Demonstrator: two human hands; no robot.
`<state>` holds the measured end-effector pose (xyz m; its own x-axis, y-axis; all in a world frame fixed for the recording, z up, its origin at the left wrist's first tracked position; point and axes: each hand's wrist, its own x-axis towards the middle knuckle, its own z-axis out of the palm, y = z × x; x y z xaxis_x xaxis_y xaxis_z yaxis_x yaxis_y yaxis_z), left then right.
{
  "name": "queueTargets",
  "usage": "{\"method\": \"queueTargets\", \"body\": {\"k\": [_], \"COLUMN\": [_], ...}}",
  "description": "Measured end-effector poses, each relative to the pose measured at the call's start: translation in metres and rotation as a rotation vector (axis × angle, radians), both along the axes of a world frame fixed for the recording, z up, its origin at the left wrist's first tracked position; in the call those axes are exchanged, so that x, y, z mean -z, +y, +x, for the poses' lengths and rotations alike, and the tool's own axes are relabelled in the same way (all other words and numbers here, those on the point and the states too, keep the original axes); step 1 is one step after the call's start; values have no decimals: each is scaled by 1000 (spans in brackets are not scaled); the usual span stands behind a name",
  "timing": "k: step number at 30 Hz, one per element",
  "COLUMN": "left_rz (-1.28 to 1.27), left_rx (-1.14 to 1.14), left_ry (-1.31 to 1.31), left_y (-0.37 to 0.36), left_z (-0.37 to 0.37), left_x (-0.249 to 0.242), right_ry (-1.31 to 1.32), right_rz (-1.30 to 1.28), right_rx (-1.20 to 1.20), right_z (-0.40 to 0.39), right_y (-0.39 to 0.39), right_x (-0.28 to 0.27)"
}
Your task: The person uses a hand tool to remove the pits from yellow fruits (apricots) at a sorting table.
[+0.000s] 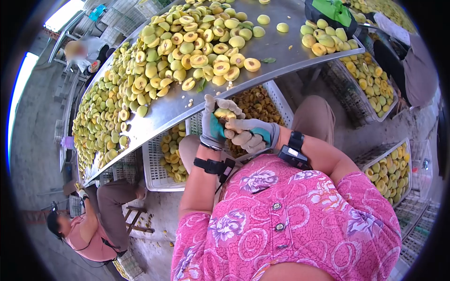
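Observation:
My left hand [214, 122], in a grey and teal glove, is closed around a yellow-green stone-fruit half [225, 113] with a brown middle. My right hand [251, 133], gloved the same way, meets it from the right, its fingers curled and their tips at the fruit. Whatever those fingers pinch is hidden. Both hands are just off the front edge of the metal table [187, 108], above a white crate of brown pits and scraps [253, 104]. A large heap of halved fruit [187, 47] covers much of the table beyond.
Below the table, a white crate [164, 185] holds more fruit halves. To my right stand two fruit-filled crates [372, 86] [389, 171]. A co-worker in pink [89, 239] sits at the lower left; other people are at the upper left and right. A green bag [333, 11] lies on the table.

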<state>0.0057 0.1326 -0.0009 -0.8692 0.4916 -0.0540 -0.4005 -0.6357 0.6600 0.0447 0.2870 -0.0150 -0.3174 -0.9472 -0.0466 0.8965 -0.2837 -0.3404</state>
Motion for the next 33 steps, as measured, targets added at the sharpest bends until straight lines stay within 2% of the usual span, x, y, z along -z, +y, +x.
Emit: {"method": "queueTargets", "body": {"k": [2, 4, 7, 8, 10, 11, 12, 14, 16, 18, 19, 20, 22, 23, 25, 26, 28, 30, 32, 33], "left_rz": [149, 85, 179, -80, -744, -972, -1243, -1530, -1588, -1668, -1747, -1738, -1621, -1611, -1897, -1892, -1776, -1698, -502, -309], "left_rx": [-43, -99, -395, -454, -749, -876, -904, -819, -722, -564, -596, -594, -465, -459, -466, -463, -533, -532, -573, -668], "left_ry": [-202, -145, -239, -63, 78, 161, 274, 278, 376, 273, 285, 292, 121, 126, 514, 514, 748, 729, 222, 113], "left_y": [-1, -12, -57, -93, -146, -162, -171, -167, -157, -147, -135, -115, -77, -76, -82, -78, -72, -66, -64, -55], "left_z": [4, 2, -3, -6, -2, -2, -5, -11, -37, -79, -98, -106, -116, -132, -163, -164, -163, -152, -142, -123], "left_x": [-2, 2, 8, 17, 8, 6, -4, -23, -16, 0, 10, 3, -22, -10, 28, 30, 33, 31, 36, 20], "right_ry": [-43, -84, -144, -143, -144, -137, -141, -86, -57, -12, 7, 10, 19, 49, 76, 105, 144, 184, 307, 306], "right_rz": [-82, -165, -320, -329, -133, -30, -33, 153, 176, 359, 455, 462, 514, 510, 529, 537, 578, 609, 742, 738], "right_rx": [-35, -79, -123, -129, 59, 107, 105, 154, 129, 116, 128, 136, 145, 170, 196, 213, 227, 242, 309, 308], "right_z": [0, -1, -2, -4, -10, -12, -11, -11, -11, -9, -8, -8, -8, -8, -8, -8, -8, -8, -6, -6], "right_y": [-1, -4, -7, -6, -1, 1, 0, -2, -5, -6, -7, -6, -2, 0, 4, 4, 3, -1, -5, -8], "right_x": [4, 6, 11, 18, 34, 44, 45, 43, 36, 25, 19, 19, 20, 23, 23, 22, 20, 10, -1, -3]}}
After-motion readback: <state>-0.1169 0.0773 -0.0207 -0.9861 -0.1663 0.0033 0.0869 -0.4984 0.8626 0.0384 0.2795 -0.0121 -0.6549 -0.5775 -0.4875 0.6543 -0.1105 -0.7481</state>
